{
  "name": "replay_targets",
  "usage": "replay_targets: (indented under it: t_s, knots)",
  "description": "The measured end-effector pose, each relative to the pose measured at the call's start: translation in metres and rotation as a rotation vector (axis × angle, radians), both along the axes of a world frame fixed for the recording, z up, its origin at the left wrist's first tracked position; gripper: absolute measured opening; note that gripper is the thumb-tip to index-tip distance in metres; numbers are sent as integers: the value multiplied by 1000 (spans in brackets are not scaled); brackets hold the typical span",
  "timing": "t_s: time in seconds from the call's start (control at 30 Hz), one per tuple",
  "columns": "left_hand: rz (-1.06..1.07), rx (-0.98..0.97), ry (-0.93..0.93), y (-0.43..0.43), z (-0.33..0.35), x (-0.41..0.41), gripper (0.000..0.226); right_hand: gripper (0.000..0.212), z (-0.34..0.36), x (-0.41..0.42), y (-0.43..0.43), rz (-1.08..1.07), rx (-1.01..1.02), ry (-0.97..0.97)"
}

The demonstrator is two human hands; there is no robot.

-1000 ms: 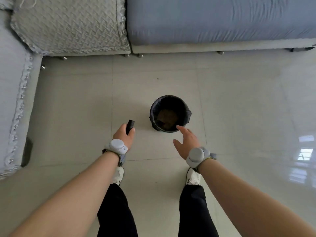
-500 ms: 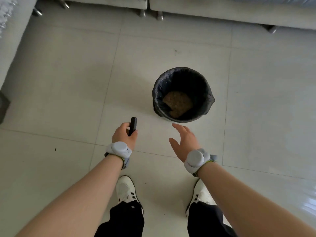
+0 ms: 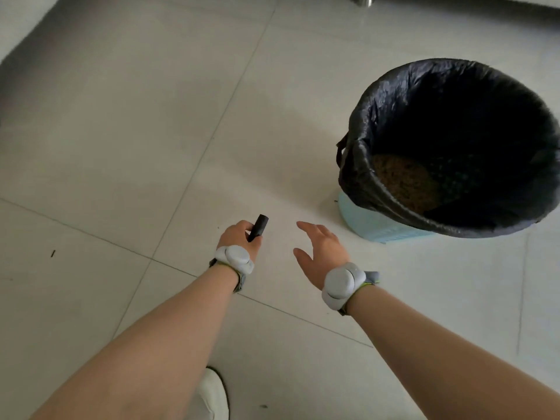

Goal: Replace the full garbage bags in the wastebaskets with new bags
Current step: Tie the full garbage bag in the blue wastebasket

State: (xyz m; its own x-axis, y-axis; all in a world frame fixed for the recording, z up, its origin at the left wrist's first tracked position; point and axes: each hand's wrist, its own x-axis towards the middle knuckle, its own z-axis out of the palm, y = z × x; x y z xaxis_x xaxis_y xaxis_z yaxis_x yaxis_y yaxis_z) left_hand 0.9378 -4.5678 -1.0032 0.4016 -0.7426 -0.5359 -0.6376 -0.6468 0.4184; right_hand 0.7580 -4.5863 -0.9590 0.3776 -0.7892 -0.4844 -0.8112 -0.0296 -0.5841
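Gripping a slim black roll (image 3: 258, 227) in the left hand (image 3: 239, 237), fingers curled round its lower end, top end poking out ahead and a little to the right. Holding nothing in the right hand (image 3: 321, 256), just beside the left, palm down over the floor (image 3: 151, 147), fingers spread loose and nearly straight, thumb out to the side. Ahead and to the right of that empty hand, near but apart from the fingertips: a pale blue wastebasket (image 3: 372, 230) upright on the tiles, lined with a black garbage bag (image 3: 360, 165) folded over the rim and hanging down the outside. Deep inside the bag, brown stuff (image 3: 406, 186). Grey bands (image 3: 235, 259) strapped on both wrists. Back behind the hands, under the left forearm, the toe of a white shoe (image 3: 213, 395).
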Motion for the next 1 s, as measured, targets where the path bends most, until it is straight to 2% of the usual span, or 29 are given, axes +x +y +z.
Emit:
replay_targets:
  t_s: [0.13,0.27,0.37,0.5,0.67,0.77,0.83,0.9,0.97,1.0]
  knots:
    - [-6,40,-26,-19,-36,10,30,55,-31,11,-14,43,-34,8]
    - [-138,126,-121,-27,-52,20,24,55,-40,17,-17,76,-68,12]
    - [-197,190,-139,-29,-49,24,26,55,-33,24,-17,71,-72,-4]
    - [-213,117,-136,-41,-28,31,31,55,-9,34,-18,49,-114,-59]
    - [-231,-88,-44,-79,31,35,30,54,51,41,-27,75,-284,-181]
    - [-262,-235,20,-97,67,29,26,53,85,42,-36,153,-416,-171]
    - [-193,-402,157,-105,91,16,20,51,107,34,-44,194,-538,-148]
    - [-120,-465,274,-109,116,-3,18,49,125,16,-57,193,-632,-122]
    - [-50,-478,443,-109,132,-28,28,48,135,-7,-72,168,-703,-49]
    - [-47,-470,465,-110,137,-39,37,47,139,-20,-79,149,-728,0]
